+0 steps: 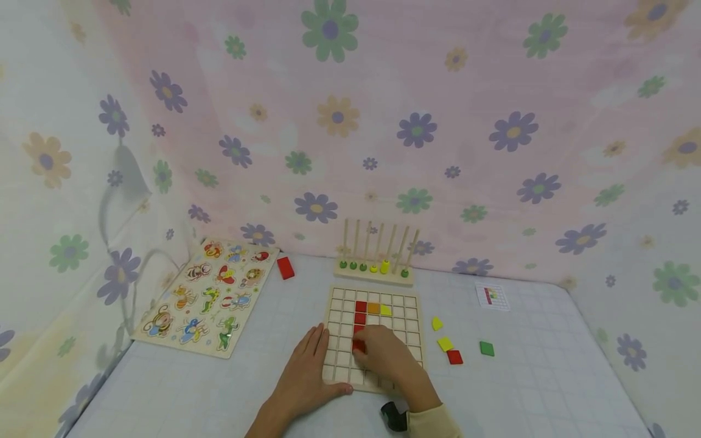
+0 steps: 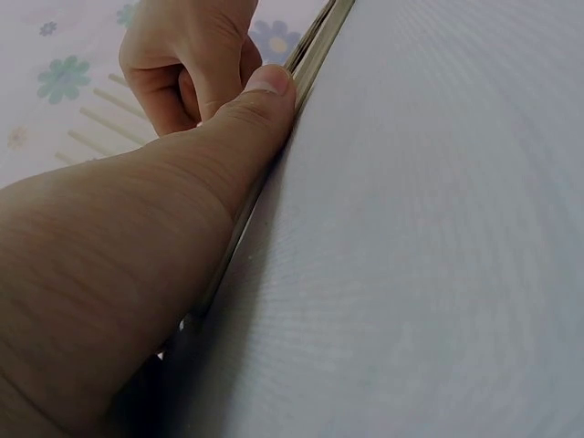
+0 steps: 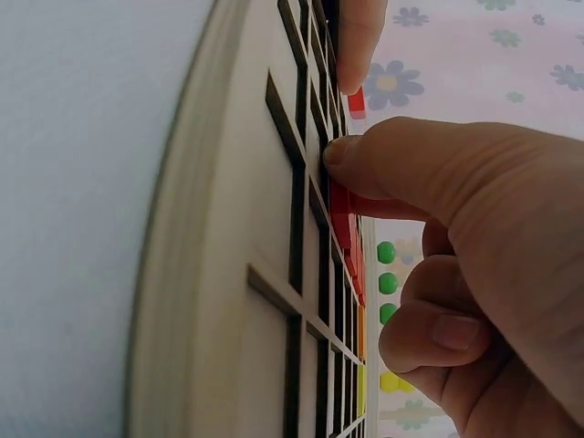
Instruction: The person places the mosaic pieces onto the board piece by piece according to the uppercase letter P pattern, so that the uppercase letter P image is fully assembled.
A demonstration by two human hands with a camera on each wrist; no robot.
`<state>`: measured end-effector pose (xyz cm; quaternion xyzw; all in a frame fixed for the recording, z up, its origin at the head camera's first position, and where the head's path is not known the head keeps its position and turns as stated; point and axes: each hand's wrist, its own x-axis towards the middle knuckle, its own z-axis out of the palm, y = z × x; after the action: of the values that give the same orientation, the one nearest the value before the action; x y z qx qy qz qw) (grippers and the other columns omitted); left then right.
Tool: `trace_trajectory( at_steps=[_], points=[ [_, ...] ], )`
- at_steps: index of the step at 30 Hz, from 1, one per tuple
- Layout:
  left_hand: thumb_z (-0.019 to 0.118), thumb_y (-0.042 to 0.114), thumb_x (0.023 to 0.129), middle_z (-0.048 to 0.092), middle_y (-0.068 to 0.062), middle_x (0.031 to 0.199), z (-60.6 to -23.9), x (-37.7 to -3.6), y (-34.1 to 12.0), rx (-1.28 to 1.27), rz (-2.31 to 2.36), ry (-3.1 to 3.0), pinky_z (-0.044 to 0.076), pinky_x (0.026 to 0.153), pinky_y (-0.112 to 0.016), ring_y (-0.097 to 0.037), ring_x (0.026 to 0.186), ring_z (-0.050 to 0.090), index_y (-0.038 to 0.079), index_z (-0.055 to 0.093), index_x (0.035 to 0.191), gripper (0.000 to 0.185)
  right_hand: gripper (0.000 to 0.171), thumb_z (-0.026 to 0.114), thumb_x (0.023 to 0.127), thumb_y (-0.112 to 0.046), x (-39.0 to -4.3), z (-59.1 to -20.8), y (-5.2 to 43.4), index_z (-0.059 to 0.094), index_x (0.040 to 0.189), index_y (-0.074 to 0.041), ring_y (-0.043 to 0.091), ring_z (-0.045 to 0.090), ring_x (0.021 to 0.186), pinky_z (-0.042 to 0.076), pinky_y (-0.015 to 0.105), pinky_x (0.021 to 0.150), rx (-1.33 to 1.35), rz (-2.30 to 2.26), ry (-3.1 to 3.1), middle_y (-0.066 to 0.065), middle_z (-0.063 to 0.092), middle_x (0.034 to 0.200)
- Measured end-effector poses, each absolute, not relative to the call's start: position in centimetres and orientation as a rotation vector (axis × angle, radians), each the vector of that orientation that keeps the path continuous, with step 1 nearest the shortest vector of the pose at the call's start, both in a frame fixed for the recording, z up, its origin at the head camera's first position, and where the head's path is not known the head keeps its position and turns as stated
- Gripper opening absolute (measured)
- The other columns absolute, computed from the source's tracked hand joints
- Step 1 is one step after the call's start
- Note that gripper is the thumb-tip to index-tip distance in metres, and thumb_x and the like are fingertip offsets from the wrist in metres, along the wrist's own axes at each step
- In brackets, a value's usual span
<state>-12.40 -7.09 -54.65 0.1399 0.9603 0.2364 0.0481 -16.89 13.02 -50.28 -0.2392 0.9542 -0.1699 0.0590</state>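
A wooden grid board (image 1: 408,307) lies on the white table. It holds a column of red tiles (image 1: 360,307), an orange tile (image 1: 373,308) and a yellow tile (image 1: 386,310). My right hand (image 1: 383,353) rests on the board and pinches a red tile (image 1: 358,345) between thumb and forefinger at a grid cell. The right wrist view shows that tile (image 3: 357,102) under the forefinger tip, with the thumb (image 3: 383,160) against the board (image 3: 228,274). My left hand (image 1: 306,371) lies flat on the table. Its thumb (image 2: 260,105) lies along the board's left edge (image 2: 315,50).
Loose yellow tiles (image 1: 445,344), a red tile (image 1: 454,357) and a green tile (image 1: 487,348) lie right of the board. A pattern card (image 1: 492,297) sits further right. An animal puzzle (image 1: 210,295), a red block (image 1: 285,267) and a peg rack (image 1: 375,267) stand behind. Flowered cloth walls surround the table.
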Motion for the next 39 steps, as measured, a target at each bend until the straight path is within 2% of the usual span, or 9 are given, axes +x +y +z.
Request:
trace_trajectory(
  at_steps=[5, 13, 25, 30, 33, 35, 39],
  points=[
    [0.067, 0.085, 0.072, 0.027, -0.015, 0.168, -54.4, -12.2, -7.1, 0.434, 0.726, 2.936, 0.032, 0.124, -0.053, -0.035, 0.155, 0.025, 0.003, 0.03, 0.16, 0.126, 0.024, 0.076, 0.091, -0.023, -16.9, -50.3, 13.0, 0.078, 0.111, -0.01, 0.006, 0.06, 0.079, 0.057, 0.03, 0.075, -0.73, -0.528, 2.895, 0.0, 0.076, 0.099],
    [0.068, 0.083, 0.072, 0.028, -0.015, 0.168, -54.5, -12.3, -7.1, 0.428, 0.716, 2.935, 0.032, 0.124, -0.053, -0.035, 0.155, 0.025, 0.004, 0.03, 0.16, 0.125, 0.023, 0.077, 0.091, -0.024, -16.9, -50.7, 13.0, 0.079, 0.111, -0.012, 0.017, 0.072, 0.097, 0.06, 0.037, 0.087, -0.695, -0.549, 2.9, 0.0, 0.078, 0.104],
    [0.068, 0.084, 0.071, 0.026, -0.014, 0.169, -54.6, -12.3, -7.1, 0.42, 0.718, 2.92, 0.032, 0.124, -0.054, -0.035, 0.156, 0.024, 0.005, 0.029, 0.16, 0.125, 0.022, 0.078, 0.09, -0.027, -17.0, -50.9, 12.9, 0.08, 0.107, -0.015, 0.016, 0.072, 0.097, 0.06, 0.038, 0.088, -0.638, -0.613, 2.914, -0.002, 0.078, 0.103],
    [0.064, 0.088, 0.071, 0.025, -0.015, 0.169, -54.9, -12.2, -7.1, 0.43, 0.734, 2.923, 0.032, 0.123, -0.054, -0.035, 0.156, 0.023, 0.005, 0.028, 0.161, 0.127, 0.023, 0.076, 0.091, -0.034, -17.5, -51.1, 14.0, 0.08, 0.109, -0.02, 0.004, 0.061, 0.081, 0.056, 0.029, 0.078, -0.638, -0.674, 2.884, -0.01, 0.076, 0.097],
    [0.063, 0.089, 0.071, 0.025, -0.015, 0.169, -55.0, -12.3, -7.1, 0.44, 0.745, 2.931, 0.032, 0.124, -0.054, -0.035, 0.156, 0.023, 0.005, 0.028, 0.161, 0.128, 0.025, 0.077, 0.091, -0.033, -17.8, -50.9, 15.4, 0.08, 0.111, -0.019, 0.002, 0.05, 0.07, 0.047, 0.024, 0.063, -0.611, -0.764, 2.863, -0.01, 0.069, 0.081],
    [0.063, 0.088, 0.071, 0.025, -0.014, 0.169, -55.0, -12.3, -7.1, 0.441, 0.747, 2.938, 0.031, 0.125, -0.052, -0.035, 0.157, 0.022, 0.005, 0.027, 0.161, 0.128, 0.025, 0.078, 0.09, -0.03, -18.0, -50.7, 16.4, 0.08, 0.112, -0.018, 0.003, 0.044, 0.065, 0.04, 0.022, 0.057, -0.576, -0.824, 2.852, -0.009, 0.059, 0.071],
    [0.064, 0.087, 0.071, 0.025, -0.014, 0.169, -55.0, -12.4, -7.2, 0.437, 0.74, 2.942, 0.029, 0.126, -0.051, -0.034, 0.157, 0.022, 0.005, 0.027, 0.161, 0.128, 0.024, 0.08, 0.088, -0.025, -18.3, -50.4, 18.5, 0.08, 0.11, -0.016, 0.005, 0.037, 0.061, 0.033, 0.021, 0.055, -0.457, -0.907, 2.842, -0.009, 0.049, 0.068]
  ],
)
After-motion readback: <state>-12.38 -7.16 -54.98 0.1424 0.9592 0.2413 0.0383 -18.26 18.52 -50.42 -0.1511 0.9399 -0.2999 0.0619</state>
